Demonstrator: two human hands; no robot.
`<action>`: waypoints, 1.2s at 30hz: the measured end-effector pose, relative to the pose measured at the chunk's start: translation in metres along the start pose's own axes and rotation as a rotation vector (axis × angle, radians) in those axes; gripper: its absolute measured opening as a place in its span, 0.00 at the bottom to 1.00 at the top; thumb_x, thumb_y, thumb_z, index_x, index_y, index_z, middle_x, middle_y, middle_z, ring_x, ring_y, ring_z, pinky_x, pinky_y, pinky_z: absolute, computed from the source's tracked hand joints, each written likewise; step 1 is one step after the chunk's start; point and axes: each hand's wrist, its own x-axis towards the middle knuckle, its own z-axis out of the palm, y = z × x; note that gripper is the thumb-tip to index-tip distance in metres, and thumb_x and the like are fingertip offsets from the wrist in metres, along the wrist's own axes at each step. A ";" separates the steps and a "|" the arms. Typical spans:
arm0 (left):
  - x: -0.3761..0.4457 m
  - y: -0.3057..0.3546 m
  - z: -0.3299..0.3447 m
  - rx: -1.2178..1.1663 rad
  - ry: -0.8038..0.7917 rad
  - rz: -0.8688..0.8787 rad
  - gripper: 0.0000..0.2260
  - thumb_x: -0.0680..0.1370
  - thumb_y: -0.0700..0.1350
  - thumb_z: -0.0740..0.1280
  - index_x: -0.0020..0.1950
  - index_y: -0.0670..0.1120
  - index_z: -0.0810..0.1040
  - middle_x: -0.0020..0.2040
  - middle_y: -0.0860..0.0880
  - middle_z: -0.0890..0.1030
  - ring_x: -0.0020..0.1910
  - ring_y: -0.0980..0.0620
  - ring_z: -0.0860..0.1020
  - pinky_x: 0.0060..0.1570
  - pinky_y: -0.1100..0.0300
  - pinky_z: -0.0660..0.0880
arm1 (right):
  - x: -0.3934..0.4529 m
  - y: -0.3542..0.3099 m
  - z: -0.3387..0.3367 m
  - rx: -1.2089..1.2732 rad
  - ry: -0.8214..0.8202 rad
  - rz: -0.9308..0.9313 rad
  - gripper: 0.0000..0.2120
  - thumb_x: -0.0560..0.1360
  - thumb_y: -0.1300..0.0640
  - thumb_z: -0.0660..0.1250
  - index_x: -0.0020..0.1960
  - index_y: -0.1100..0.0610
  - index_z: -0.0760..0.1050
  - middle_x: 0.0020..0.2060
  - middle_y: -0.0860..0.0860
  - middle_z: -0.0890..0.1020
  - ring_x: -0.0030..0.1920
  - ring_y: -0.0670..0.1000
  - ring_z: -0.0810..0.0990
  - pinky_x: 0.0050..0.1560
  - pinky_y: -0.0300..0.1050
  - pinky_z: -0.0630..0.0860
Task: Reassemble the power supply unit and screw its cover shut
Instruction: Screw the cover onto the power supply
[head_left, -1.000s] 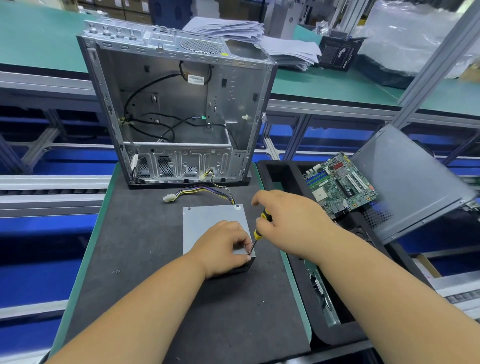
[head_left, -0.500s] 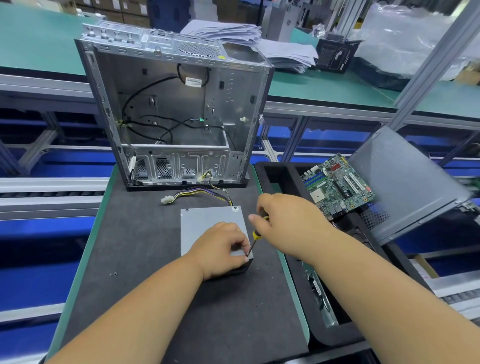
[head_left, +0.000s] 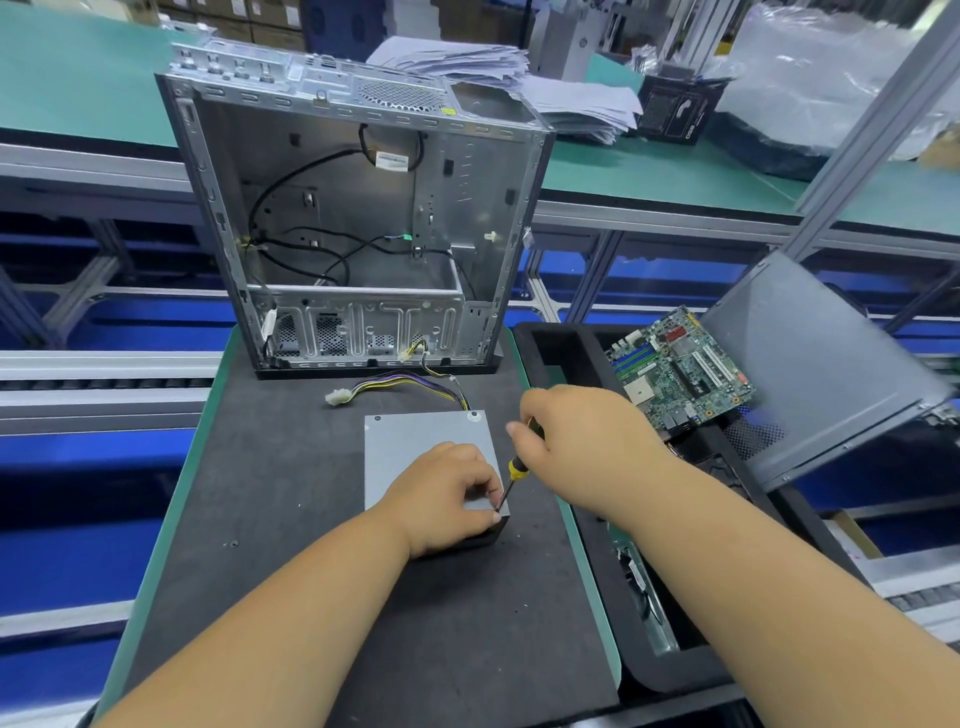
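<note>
The power supply unit (head_left: 423, 457) lay flat on the dark foam mat (head_left: 291, 499), just in front of the open PC case (head_left: 358, 218), w/ its grey cover facing up. The left hand (head_left: 441, 499) rested on the near right part of the cover, fingers curled and pinching the thin shaft of the screwdriver (head_left: 511, 478) right at the unit's near right corner. The right hand (head_left: 576, 441) gripped the yellow-and-black handle from above, shaft tilted down and to the left, tip at that corner; whether a screw sat under it, couldn't tell. A screw head showed in each of the cover's two far corners. A bundle of yellow, purple and black wires (head_left: 410, 387) ran from the unit's far right corner to a white connector (head_left: 336, 398) on the mat. The case stood upright w/ its side off; inside were only loose black cables and bare metal brackets, plus a yellow-black lead hanging out at the bottom. To the right, a black foam tray (head_left: 550, 343) held a green motherboard (head_left: 680, 369) propped at an angle, and a grey side panel (head_left: 821, 364) leaned tilted across the tray's right side. Smaller parts lay lower in the tray, too hidden to ID. On the green bench (head_left: 649, 176) behind sat a stack of papers (head_left: 498, 73) and a small black box (head_left: 675, 111).
</note>
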 end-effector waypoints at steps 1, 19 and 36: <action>0.000 0.000 0.000 0.001 0.000 -0.001 0.09 0.71 0.50 0.74 0.41 0.60 0.75 0.45 0.56 0.75 0.48 0.54 0.70 0.56 0.57 0.69 | 0.000 0.000 -0.002 0.061 -0.016 -0.035 0.10 0.78 0.48 0.59 0.47 0.53 0.72 0.41 0.49 0.76 0.42 0.55 0.74 0.36 0.47 0.64; -0.001 0.001 0.000 0.015 0.003 0.003 0.10 0.71 0.51 0.74 0.40 0.61 0.73 0.44 0.59 0.73 0.48 0.55 0.68 0.56 0.58 0.68 | -0.004 -0.002 -0.008 0.119 -0.156 -0.096 0.08 0.81 0.52 0.61 0.52 0.57 0.66 0.40 0.52 0.77 0.40 0.57 0.74 0.35 0.49 0.68; -0.040 -0.010 -0.042 -0.595 0.373 -0.278 0.14 0.76 0.32 0.67 0.52 0.51 0.79 0.45 0.52 0.76 0.40 0.60 0.72 0.46 0.70 0.69 | 0.003 -0.015 -0.007 0.312 0.137 0.040 0.08 0.78 0.49 0.62 0.47 0.52 0.68 0.33 0.48 0.75 0.36 0.53 0.74 0.33 0.47 0.70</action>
